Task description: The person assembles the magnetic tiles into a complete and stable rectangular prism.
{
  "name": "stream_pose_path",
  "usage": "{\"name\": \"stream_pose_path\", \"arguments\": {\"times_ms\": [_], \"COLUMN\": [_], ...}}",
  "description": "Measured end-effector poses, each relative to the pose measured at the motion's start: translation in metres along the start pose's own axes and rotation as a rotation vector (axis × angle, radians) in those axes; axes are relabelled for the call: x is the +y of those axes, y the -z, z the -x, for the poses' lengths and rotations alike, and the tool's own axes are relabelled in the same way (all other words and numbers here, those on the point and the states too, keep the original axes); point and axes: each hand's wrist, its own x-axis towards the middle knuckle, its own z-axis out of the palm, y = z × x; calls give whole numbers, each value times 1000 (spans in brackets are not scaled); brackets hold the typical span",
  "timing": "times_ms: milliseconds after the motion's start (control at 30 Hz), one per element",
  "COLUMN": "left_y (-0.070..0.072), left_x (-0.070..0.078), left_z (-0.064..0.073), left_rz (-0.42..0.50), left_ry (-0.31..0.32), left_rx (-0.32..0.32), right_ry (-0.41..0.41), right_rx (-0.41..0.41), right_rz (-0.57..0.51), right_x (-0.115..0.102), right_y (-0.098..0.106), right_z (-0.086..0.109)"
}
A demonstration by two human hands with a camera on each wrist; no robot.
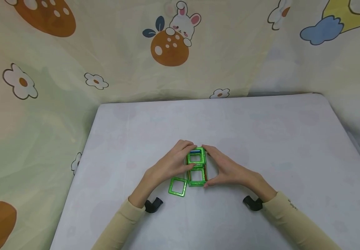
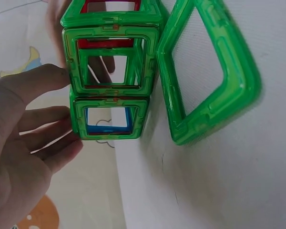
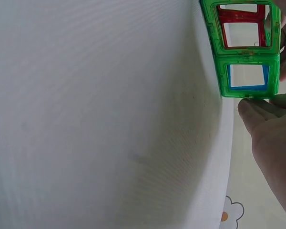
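Note:
A block built of see-through magnetic tiles (image 1: 200, 167) stands on the table, its frames mostly green, with red and blue ones showing inside. My left hand (image 1: 173, 161) holds its left side, the thumb over the top near the middle. From the right, my right hand (image 1: 228, 169) spans the block, thumb at the near corner and fingers at the far corner. A loose green square tile (image 2: 245, 78) lies flat beside the block's near left corner. In the right wrist view, the right fingertips (image 3: 250, 112) touch the block's end; part of that hand is out of frame.
The white table (image 1: 276, 146) stretches to both sides and behind the block. A patterned cloth (image 1: 120, 52) hangs along the table's back and left. Black curved pieces (image 1: 153, 205) sit at both wrists.

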Motion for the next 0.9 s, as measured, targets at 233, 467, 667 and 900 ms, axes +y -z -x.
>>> {"name": "stream_pose_path", "arguments": {"times_ms": [233, 467, 667, 900], "left_y": [1, -2, -15, -18], "left_x": [-1, -2, -3, -3], "left_z": [19, 52, 70, 76], "left_rz": [-2, -36, -138, -197], "left_ry": [125, 238, 171, 80], "left_rx": [46, -11, -163, -135], "right_ry": [4, -18, -7, -12], "right_rx": [7, 5, 6, 5], "right_rz": [11, 9, 4, -7], "right_x": [1, 1, 1, 4], "right_y": [-3, 0, 0, -2], "right_z": [1, 1, 0, 0]}}
